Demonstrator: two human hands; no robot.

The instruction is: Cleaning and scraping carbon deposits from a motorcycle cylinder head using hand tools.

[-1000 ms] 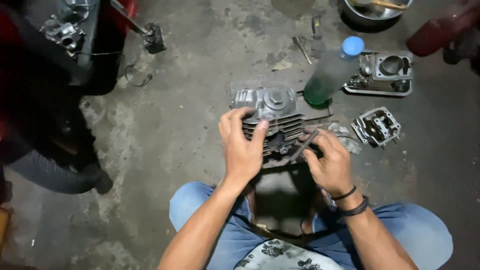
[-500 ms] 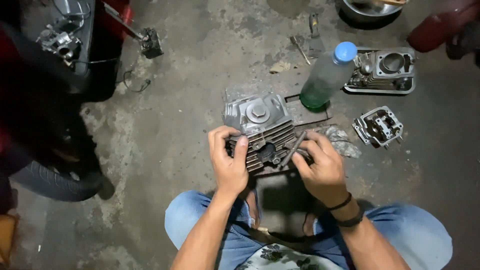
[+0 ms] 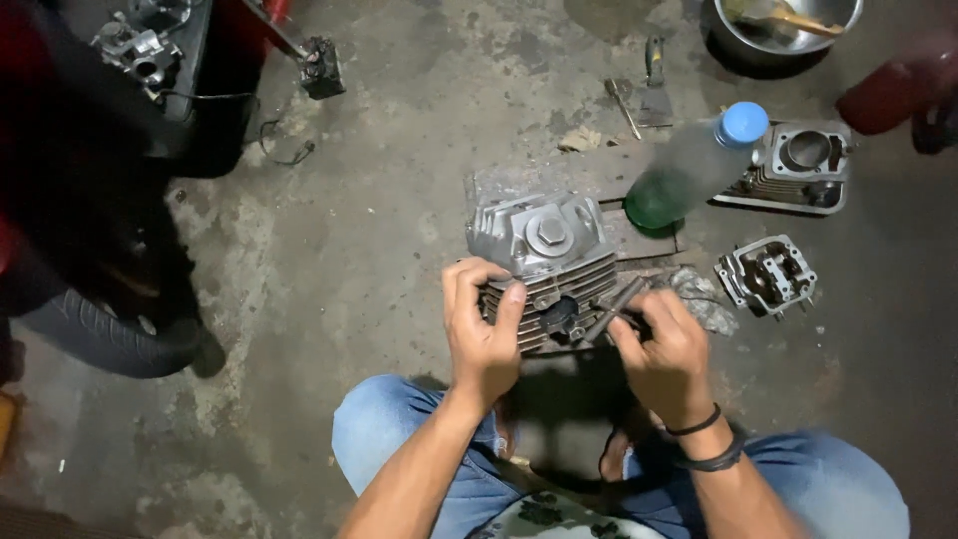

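Barely any shift since half a second back: both hands stay on the finned cylinder head (image 3: pixel 547 268), view a bit tighter. Left hand (image 3: pixel 482 329) clamps its near-left side, fingers curled over the fins. Right hand (image 3: pixel 664 349) is closed around a dark rod-like tool (image 3: pixel 611 309) angled into the head's lower right. Head sits on the concrete floor (image 3: pixel 349 250) just ahead of both hands. Green-bottomed plastic bottle (image 3: pixel 694 168) lies beyond the right hand, small engine part (image 3: pixel 766 274) off to its right.

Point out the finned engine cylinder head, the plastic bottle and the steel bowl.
finned engine cylinder head (image 3: pixel 544 245): head view, on its top cover.
plastic bottle (image 3: pixel 689 170): head view, mid-body.
steel bowl (image 3: pixel 743 40): head view, on its lower rim.
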